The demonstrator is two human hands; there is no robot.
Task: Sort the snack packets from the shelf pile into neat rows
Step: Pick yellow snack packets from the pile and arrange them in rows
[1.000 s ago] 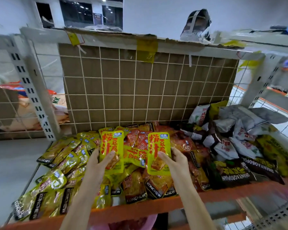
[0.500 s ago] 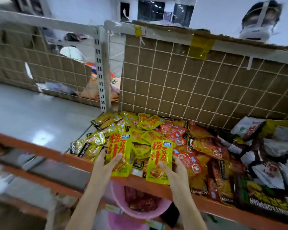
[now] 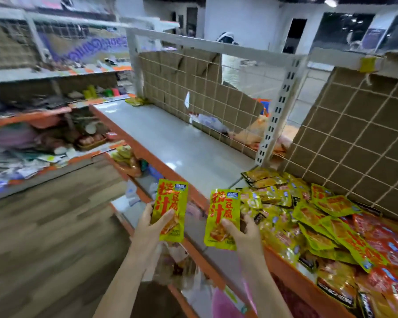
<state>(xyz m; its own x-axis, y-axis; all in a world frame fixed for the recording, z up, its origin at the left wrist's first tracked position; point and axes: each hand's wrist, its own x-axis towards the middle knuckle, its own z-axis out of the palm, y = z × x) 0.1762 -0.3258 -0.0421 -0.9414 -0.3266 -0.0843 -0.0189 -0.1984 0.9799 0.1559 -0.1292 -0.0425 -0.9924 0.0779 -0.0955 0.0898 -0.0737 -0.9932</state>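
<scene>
Left hand [image 3: 151, 228] grips one yellow-green tofu packet [image 3: 171, 210] at frame centre; right hand [image 3: 244, 235] grips another packet [image 3: 222, 219] beside it. Packet pile [image 3: 331, 226] lower right on shelf [image 3: 182, 143].

The far-left shelves [image 3: 44, 134] blur into smears, and the snack pile [image 3: 331, 226] seems cut off at right.

Single head-worn view looks down and leftward, close over the shelf [image 3: 193, 143].

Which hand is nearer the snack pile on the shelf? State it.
Right. The right hand, gripping a yellow packet, sits at the snack pile edge. The left hand, gripping another packet, is farther left, off the shelf.
</scene>
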